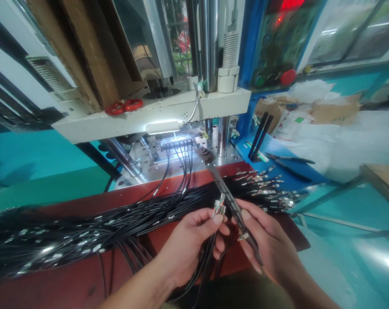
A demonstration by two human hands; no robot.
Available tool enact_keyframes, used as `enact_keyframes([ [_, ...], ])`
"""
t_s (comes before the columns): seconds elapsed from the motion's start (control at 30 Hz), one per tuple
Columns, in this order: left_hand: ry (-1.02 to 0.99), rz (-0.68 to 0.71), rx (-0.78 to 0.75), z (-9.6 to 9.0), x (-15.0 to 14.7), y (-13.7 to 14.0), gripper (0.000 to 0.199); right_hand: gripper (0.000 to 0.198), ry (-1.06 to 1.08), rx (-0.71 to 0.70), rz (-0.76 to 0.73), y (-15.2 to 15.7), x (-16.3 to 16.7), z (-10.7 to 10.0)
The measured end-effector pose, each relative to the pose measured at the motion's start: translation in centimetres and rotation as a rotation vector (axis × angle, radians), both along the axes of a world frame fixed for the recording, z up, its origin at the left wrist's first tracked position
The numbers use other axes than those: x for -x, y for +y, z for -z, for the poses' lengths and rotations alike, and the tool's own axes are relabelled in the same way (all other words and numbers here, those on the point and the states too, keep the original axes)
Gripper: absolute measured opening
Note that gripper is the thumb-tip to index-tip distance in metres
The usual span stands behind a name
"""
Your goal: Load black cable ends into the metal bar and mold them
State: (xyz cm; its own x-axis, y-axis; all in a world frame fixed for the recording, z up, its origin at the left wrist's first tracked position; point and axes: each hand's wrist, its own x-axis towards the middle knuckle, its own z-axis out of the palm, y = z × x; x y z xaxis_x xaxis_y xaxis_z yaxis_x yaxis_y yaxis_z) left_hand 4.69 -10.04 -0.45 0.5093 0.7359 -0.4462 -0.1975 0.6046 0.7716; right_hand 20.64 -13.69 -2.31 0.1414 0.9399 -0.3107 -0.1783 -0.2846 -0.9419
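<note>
My left hand (189, 240) is closed around a few black cables, with their metal connector ends (219, 207) pinched between thumb and fingers. In my right hand (268, 236) is a long dark slotted metal bar (226, 189), tilted away from me toward the machine. One connector (244, 236) sits at the bar's near part, by my right fingers. The connectors in my left hand are right beside the bar; whether they touch it I cannot tell. Beyond both hands, a thick bundle of black cables (143, 219) with metal ends lies across the red-brown table (168, 184).
Ahead stands a press with a white plate (220, 103) and a lit mold (177, 143), where several cables run in. Red-handled scissors (123, 106) rest on the plate. At right are upright black bars (260, 137), pliers (291, 165) and a control box with a red button (287, 77).
</note>
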Motion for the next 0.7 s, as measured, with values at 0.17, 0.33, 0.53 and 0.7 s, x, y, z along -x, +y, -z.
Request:
enact_keyframes([
  [0.17, 0.034, -0.001, -0.012, -0.08, -0.12, 0.05, 0.023, 0.059, -0.004, -0.013, 0.009, 0.00, -0.02, 0.23],
  [0.33, 0.085, 0.038, -0.009, -0.14, -0.41, 0.04, 0.027, 0.060, 0.007, -0.014, -0.005, 0.04, -0.10, 0.17],
  [0.53, 0.030, 0.024, 0.035, -0.03, -0.12, 0.00, 0.029, 0.061, -0.013, 0.002, -0.015, 0.05, -0.10, -0.14],
  [0.7, 0.012, 0.029, 0.056, 0.00, 0.04, 0.08, 0.026, 0.057, -0.029, -0.004, -0.020, 0.05, -0.10, -0.21],
])
